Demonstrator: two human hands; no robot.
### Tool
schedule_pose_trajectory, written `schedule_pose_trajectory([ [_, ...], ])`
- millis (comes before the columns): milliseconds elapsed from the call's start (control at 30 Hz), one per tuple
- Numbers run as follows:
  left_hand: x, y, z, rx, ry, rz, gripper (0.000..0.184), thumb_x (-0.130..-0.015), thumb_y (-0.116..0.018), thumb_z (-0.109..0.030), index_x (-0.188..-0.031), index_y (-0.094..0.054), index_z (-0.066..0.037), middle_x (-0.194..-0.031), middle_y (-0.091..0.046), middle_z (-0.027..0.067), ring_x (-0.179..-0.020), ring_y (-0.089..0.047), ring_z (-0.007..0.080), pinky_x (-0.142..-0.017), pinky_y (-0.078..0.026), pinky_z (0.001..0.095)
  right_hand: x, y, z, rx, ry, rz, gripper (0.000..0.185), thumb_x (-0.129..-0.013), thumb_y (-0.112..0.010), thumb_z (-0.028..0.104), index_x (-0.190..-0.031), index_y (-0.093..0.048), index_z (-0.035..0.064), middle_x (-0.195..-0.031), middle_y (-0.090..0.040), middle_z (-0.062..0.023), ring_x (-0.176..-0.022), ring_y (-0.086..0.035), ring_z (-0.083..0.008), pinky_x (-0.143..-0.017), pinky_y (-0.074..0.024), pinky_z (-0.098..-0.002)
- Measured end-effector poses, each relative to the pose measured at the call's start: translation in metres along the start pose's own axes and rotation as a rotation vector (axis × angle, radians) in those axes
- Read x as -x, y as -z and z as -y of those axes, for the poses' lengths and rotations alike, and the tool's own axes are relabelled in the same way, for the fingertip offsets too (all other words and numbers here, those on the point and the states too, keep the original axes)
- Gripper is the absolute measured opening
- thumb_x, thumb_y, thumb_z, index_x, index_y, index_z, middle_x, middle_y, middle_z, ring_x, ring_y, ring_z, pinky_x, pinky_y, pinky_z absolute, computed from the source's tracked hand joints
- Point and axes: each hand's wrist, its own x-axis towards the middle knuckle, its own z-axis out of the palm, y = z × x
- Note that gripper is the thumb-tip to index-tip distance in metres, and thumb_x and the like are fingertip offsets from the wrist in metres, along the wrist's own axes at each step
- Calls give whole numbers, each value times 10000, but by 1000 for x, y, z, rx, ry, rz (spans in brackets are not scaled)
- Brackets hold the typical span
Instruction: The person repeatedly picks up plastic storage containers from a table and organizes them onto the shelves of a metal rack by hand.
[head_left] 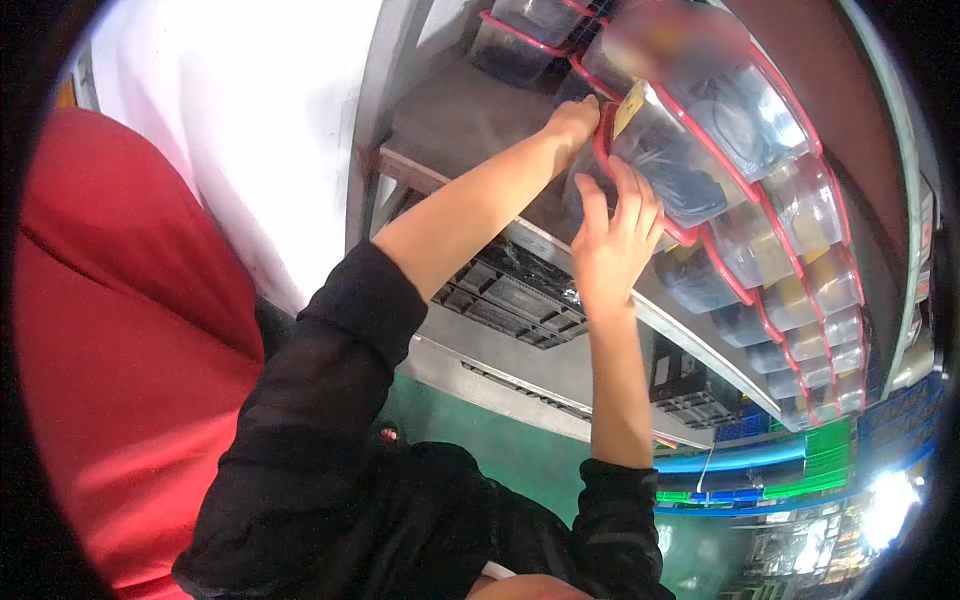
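Observation:
A clear plastic storage box with a red rim stands on the shelf in a stack of similar boxes, with dark contents showing through its wall. A yellow label sits at its upper left corner. My left hand is at the box's far corner, its fingers closed round the red rim and partly hidden. Closer to me, my right hand rests its fingertips against the rim and front of the same box. Its fingers are apart, with the thumb held off to the left.
More red-rimmed boxes line the shelf to the right, and others stand at the back. The grey shelf has a metal front edge. Black crates sit below it. Red fabric hangs at left; blue and green racks stand lower right.

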Motion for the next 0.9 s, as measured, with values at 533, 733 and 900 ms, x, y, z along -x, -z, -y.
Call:
schedule_pose_trajectory([
  [533,394,109,210,-1590,546,1190,464,-834,-501,-336,-1226,-481,-89,-1204,-510,168,-1076,-517,365,-898,-403,526,478,249,198,-456,-792,1995,278,-811,-536,220,-1079,-550,144,-1064,-593,-126,-965,-580,-324,-762,-475,-450],
  [733,472,-19,231,-1276,-114,1383,484,-901,-449,-366,-1290,-409,-81,-1345,-375,160,-1201,-409,318,-979,-323,520,541,388,267,-472,-1195,1766,363,-794,-588,354,-1106,-549,174,-1046,-618,-105,-987,-584,-296,-792,-484,-437],
  [900,508,-68,238,-824,54,1406,346,-884,-512,-237,-1175,-520,-50,-1188,-542,126,-1022,-557,292,-880,-444,388,522,424,309,-277,-1609,1592,393,-808,-569,365,-1146,-540,166,-1200,-542,-86,-1066,-541,-271,-890,-438,-399],
])
